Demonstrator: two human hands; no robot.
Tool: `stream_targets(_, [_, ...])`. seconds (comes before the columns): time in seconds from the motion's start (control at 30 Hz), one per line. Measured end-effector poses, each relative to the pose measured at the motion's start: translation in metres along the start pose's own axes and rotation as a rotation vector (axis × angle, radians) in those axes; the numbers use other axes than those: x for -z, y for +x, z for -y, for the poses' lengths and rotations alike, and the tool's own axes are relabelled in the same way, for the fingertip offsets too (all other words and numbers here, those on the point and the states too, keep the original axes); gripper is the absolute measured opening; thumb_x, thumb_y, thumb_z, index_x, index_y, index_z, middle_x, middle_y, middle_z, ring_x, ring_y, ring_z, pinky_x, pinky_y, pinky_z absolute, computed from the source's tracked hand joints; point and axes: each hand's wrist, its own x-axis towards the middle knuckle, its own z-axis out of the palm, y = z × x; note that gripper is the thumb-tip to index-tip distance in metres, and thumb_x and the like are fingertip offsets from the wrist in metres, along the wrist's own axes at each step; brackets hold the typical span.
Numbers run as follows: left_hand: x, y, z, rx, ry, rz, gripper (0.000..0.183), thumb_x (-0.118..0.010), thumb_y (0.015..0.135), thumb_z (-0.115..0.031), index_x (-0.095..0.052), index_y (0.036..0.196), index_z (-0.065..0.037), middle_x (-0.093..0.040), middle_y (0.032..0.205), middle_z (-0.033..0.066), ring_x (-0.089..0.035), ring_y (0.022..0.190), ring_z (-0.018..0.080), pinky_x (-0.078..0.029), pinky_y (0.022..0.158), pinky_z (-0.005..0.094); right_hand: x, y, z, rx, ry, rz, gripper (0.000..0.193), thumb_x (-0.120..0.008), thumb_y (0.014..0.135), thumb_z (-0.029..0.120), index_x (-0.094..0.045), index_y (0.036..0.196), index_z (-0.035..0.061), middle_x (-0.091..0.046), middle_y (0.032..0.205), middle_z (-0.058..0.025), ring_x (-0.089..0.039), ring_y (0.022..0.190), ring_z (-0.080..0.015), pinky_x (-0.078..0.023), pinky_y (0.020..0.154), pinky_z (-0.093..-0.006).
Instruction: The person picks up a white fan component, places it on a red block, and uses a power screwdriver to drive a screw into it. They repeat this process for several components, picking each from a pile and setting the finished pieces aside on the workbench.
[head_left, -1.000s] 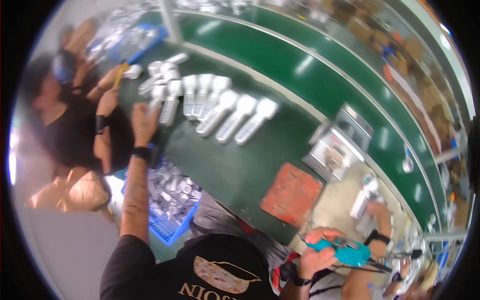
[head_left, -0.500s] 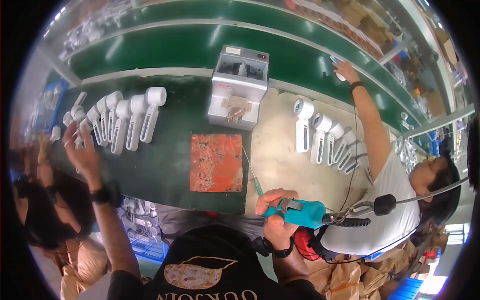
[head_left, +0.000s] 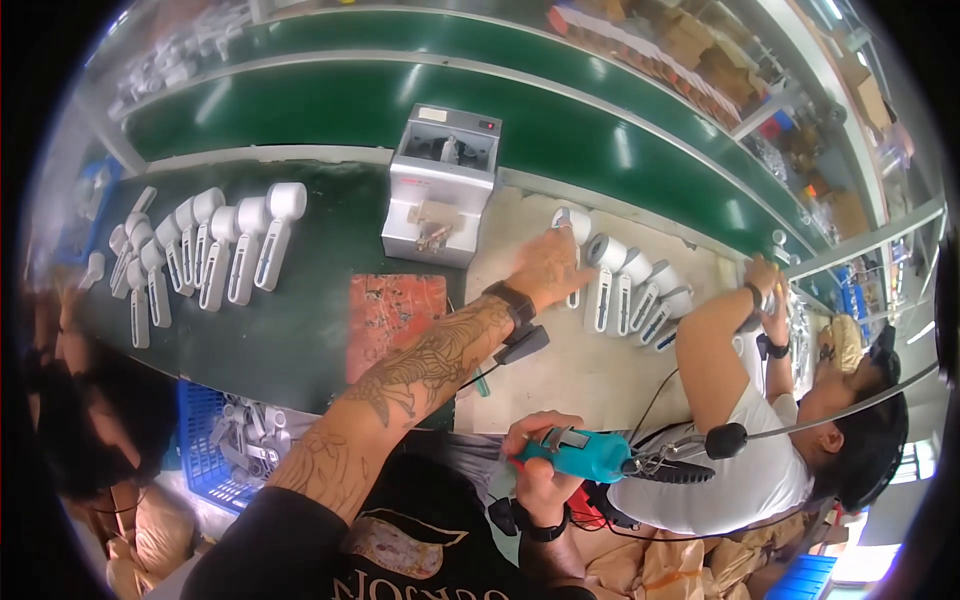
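Observation:
My right hand (head_left: 545, 480) is wrapped round a teal electric screwdriver (head_left: 590, 456), which hangs from a metal hook and cable at its right end. Across the bench my left hand (head_left: 546, 268) reaches over the leftmost white handheld fan (head_left: 571, 219) of the right-hand group. Its blurred fingers lie over that fan's neck, hiding part of the handle; whether they grip it is unclear. Several more white fans (head_left: 607, 252) lie right of it, their round heads toward the back. A worn red block (head_left: 395, 310) is partly covered by my left forearm.
A grey machine (head_left: 443, 185) stands at the bench's back middle. Several white fans (head_left: 285, 202) lie on the left. A blue basket of parts (head_left: 205, 450) sits below the front edge. At the right, a co-worker's arm (head_left: 715, 355) extends over the bench. A green conveyor (head_left: 300, 115) runs behind.
My left hand has swung from the left-hand fans across to the right-hand group. The co-worker's arm has drawn back from the conveyor. My right hand keeps hold of the electric screwdriver.

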Motion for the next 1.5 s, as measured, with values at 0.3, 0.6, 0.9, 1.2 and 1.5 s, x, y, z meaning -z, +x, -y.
stream_targets(0.3, [0.048,-0.094,0.032,-0.104,-0.315,-0.186,0.039,-0.068,0.090,-0.034,-0.061,0.103,0.002,-0.069,0.087,0.0219,-0.068,0.077,0.0364,-0.051,0.071,0.0452,0.010,0.035,-0.005,0.018,-0.162,-0.065,0.066,-0.071,0.091,0.048,-0.052,0.126,-0.0050,-0.064,0.092,-0.0103,-0.062,0.084,-0.0192,-0.048,0.072,-0.0316])
stream_targets(0.6, [0.062,-0.245,0.081,0.383,-1.389,-0.122,0.032,-0.053,0.106,-0.024,-0.052,0.122,0.003,-0.070,0.095,0.0099,-0.069,0.085,0.0140,-0.055,0.072,0.0303,-0.032,0.065,-0.029,0.126,-0.262,0.008,0.057,-0.062,0.101,0.031,-0.043,0.140,-0.0063,-0.059,0.124,-0.0165,-0.059,0.107,-0.0222,-0.048,0.093,-0.0347])
stream_targets(0.9, [0.071,-0.267,0.058,0.405,-1.783,-0.024,0.047,-0.041,0.110,-0.040,-0.047,0.142,-0.005,-0.056,0.131,0.0026,-0.050,0.120,0.0112,-0.044,0.103,0.0306,-0.081,0.029,-0.023,0.206,-0.837,0.325,0.047,-0.068,0.092,0.014,-0.054,0.134,-0.0017,-0.056,0.118,-0.0125,-0.054,0.102,-0.0257,-0.045,0.089,-0.0379])
stream_targets(1.2, [0.033,-0.257,0.056,0.441,-2.421,-0.127,0.041,-0.041,0.110,-0.034,-0.048,0.140,-0.006,-0.055,0.137,0.0072,-0.052,0.124,0.0175,-0.043,0.109,0.0381,-0.091,0.025,-0.027,0.273,-0.972,0.367,0.045,-0.071,0.089,0.011,-0.059,0.131,-0.0006,-0.058,0.123,-0.0165,-0.057,0.113,-0.0317,-0.046,0.094,-0.0430])
stream_targets(1.5, [0.063,-0.261,0.059,0.424,-2.481,-0.148,0.042,-0.038,0.109,-0.034,-0.046,0.134,-0.001,-0.060,0.118,0.0121,-0.058,0.108,0.0225,-0.046,0.100,0.0402,-0.085,0.015,-0.012,0.054,-0.312,0.091,0.068,-0.066,0.093,0.020,-0.035,0.149,-0.0046,-0.045,0.141,-0.0171,-0.059,0.106,-0.0245,-0.049,0.092,-0.0381])
